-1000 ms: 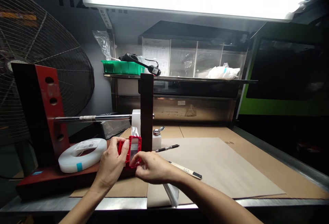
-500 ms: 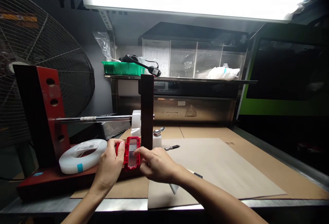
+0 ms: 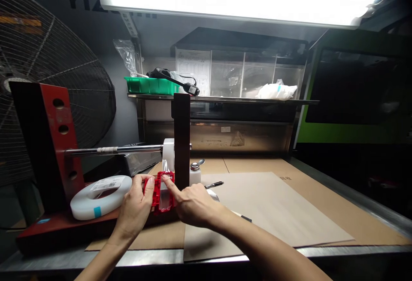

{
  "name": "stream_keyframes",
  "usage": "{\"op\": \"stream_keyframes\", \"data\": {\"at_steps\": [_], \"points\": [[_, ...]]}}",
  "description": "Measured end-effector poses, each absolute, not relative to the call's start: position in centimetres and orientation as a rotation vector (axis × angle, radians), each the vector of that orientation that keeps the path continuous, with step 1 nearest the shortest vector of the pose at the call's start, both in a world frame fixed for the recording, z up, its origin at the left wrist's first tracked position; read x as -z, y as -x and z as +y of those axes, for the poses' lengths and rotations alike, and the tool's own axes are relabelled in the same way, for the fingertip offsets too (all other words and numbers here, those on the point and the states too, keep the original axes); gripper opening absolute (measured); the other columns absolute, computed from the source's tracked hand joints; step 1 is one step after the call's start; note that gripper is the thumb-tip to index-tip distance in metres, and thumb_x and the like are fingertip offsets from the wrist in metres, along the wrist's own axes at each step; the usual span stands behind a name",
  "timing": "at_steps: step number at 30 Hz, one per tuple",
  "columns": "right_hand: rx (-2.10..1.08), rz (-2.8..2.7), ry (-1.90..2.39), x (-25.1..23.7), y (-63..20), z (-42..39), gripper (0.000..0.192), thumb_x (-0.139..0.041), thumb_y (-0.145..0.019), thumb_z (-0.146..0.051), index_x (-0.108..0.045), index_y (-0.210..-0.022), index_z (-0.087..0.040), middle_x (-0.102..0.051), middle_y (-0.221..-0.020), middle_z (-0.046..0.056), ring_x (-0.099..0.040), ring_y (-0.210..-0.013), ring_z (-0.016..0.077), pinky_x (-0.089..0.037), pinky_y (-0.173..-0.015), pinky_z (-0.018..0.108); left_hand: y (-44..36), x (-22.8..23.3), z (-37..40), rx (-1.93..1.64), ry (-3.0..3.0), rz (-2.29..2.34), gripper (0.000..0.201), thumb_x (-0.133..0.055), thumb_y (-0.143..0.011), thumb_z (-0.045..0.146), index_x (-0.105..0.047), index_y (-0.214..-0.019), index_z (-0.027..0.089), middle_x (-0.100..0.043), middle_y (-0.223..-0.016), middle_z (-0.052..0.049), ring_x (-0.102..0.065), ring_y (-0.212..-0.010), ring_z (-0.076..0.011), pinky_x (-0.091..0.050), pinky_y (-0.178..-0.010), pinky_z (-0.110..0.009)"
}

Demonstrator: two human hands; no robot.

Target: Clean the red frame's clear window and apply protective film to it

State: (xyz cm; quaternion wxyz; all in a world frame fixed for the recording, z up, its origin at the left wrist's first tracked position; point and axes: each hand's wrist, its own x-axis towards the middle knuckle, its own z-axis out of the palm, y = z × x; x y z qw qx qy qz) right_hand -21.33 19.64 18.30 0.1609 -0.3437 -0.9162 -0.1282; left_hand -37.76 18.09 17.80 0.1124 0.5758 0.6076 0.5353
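My left hand is closed on the left side of a red plastic frame with a rectangular window. Clear film shows in that window. The index finger of my right hand is stretched out and touches the film near the window's top; its other fingers are curled and partly hidden. Just above the frame, a roll of clear film or tape sits on a metal rod, and a shiny strip runs from it down to the frame.
The rod spans a red and black stand. A larger film roll lies on its base. Right of the post are a pump bottle, a black pen and cardboard. A green bin stands on the shelf.
My right index finger has moved up along the window to its top edge. A shiny strip now shows between roll and frame. A pale piece below my right wrist has gone from there.
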Motion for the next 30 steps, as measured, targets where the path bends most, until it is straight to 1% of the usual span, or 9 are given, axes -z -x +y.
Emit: {"op": "stream_keyframes", "data": {"at_steps": [3, 5, 8, 9, 11, 15, 19, 23, 30], "points": [[0.217, -2.529, 0.975, -18.7, 19.5, 20.0, 0.071, -0.045, -0.081, -0.020, -0.016, -0.146, -0.017, -0.069, -0.072, 0.005, -0.057, -0.053, 0.0185, -0.036, -0.051, 0.028, 37.7, -18.0, 18.1, -1.553, -1.674, 1.752, 0.035, -0.038, -0.081, 0.057, -0.051, -0.091, 0.026, -0.064, -0.078, -0.002, -0.061, -0.068, -0.0237, -0.048, -0.060, -0.033], [0.137, -2.474, 1.097, -18.5, 17.3, 20.6, 0.055, -0.041, -0.086, -0.020, -0.032, -0.140, -0.021, -0.069, -0.079, 0.004, -0.058, -0.063, 0.0163, -0.037, -0.059, 0.026, 37.9, -18.1, 18.1, -1.521, -1.697, 1.724, 0.036, -0.038, -0.081, 0.058, -0.052, -0.088, 0.026, -0.064, -0.076, -0.001, -0.061, -0.069, -0.0234, -0.048, -0.061, -0.033], [0.095, -2.480, 1.371, -16.9, 13.2, 21.6, 0.026, -0.044, -0.087, -0.023, -0.066, -0.100, -0.016, -0.069, -0.084, 0.010, -0.059, -0.072, 0.0190, -0.036, -0.062, 0.028, 38.1, -18.3, 18.1, -1.493, -1.715, 1.695, 0.036, -0.037, -0.081, 0.058, -0.052, -0.082, 0.026, -0.062, -0.067, 0.000, -0.059, -0.063, -0.0222, -0.048, -0.059, -0.032], [0.078, -2.504, 1.446, -16.2, 11.9, 21.9, 0.022, -0.051, -0.083, -0.025, -0.069, -0.083, -0.013, -0.068, -0.077, 0.012, -0.059, -0.068, 0.0206, -0.035, -0.059, 0.028, 38.1, -18.3, 18.1, -1.496, -1.711, 1.693, 0.036, -0.036, -0.081, 0.059, -0.052, -0.081, 0.026, -0.061, -0.065, 0.001, -0.058, -0.061, -0.0219, -0.047, -0.057, -0.032], [0.045, -2.531, 1.567, -14.7, 9.7, 22.2, 0.019, -0.062, -0.075, -0.028, -0.069, -0.069, -0.011, -0.067, -0.071, 0.015, -0.059, -0.063, 0.0224, -0.032, -0.054, 0.028, 38.0, -18.3, 18.2, -1.510, -1.700, 1.702, 0.039, -0.036, -0.080, 0.061, -0.052, -0.079, 0.025, -0.059, -0.060, 0.001, -0.057, -0.056, -0.0215, -0.046, -0.052, -0.031], [0.016, -2.523, 1.651, -12.7, 7.9, 22.2, 0.015, -0.062, -0.072, -0.026, -0.070, -0.070, -0.014, -0.068, -0.074, 0.012, -0.058, -0.062, 0.0206, -0.028, -0.052, 0.027, 37.4, -18.4, 18.3, -1.526, -1.674, 1.770, 0.041, -0.049, -0.072, 0.065, -0.054, -0.075, 0.024, -0.057, -0.056, 0.001, -0.054, -0.050, -0.0204, -0.042, -0.045, -0.030], [0.068, -2.501, 1.594, -12.2, 7.9, 22.3, 0.015, -0.052, -0.075, -0.017, -0.065, -0.068, -0.015, -0.065, -0.065, 0.009, -0.052, -0.056, 0.0170, -0.025, -0.052, 0.028, 37.3, -18.7, 18.7, -1.541, -1.641, 1.863, 0.040, -0.058, -0.066, 0.063, -0.053, -0.071, 0.024, -0.056, -0.056, 0.001, -0.052, -0.049, -0.0198, -0.039, -0.045, -0.028], [0.147, -2.454, 1.481, -12.6, 8.2, 22.1, 0.022, -0.040, -0.084, -0.013, -0.061, -0.082, -0.015, -0.060, -0.060, 0.003, -0.043, -0.050, 0.0134, -0.021, -0.052, 0.028, 37.5, -18.7, 19.0, -1.549, -1.638, 1.897, 0.038, -0.060, -0.066, 0.062, -0.051, -0.068, 0.025, -0.056, -0.054, 0.003, -0.052, -0.051, -0.0195, -0.039, -0.047, -0.028], [0.302, -2.474, 1.153, -17.5, 11.3, 21.9, 0.030, -0.034, -0.095, -0.039, -0.058, -0.097, -0.020, -0.063, -0.079, 0.003, -0.047, -0.060, 0.0130, -0.018, -0.052, 0.027, 37.5, -18.7, 19.1, -1.513, -1.635, 1.905, 0.037, -0.059, -0.067, 0.060, -0.050, -0.066, 0.025, -0.055, -0.054, 0.003, -0.050, -0.050, -0.0180, -0.036, -0.047, -0.027]]}}
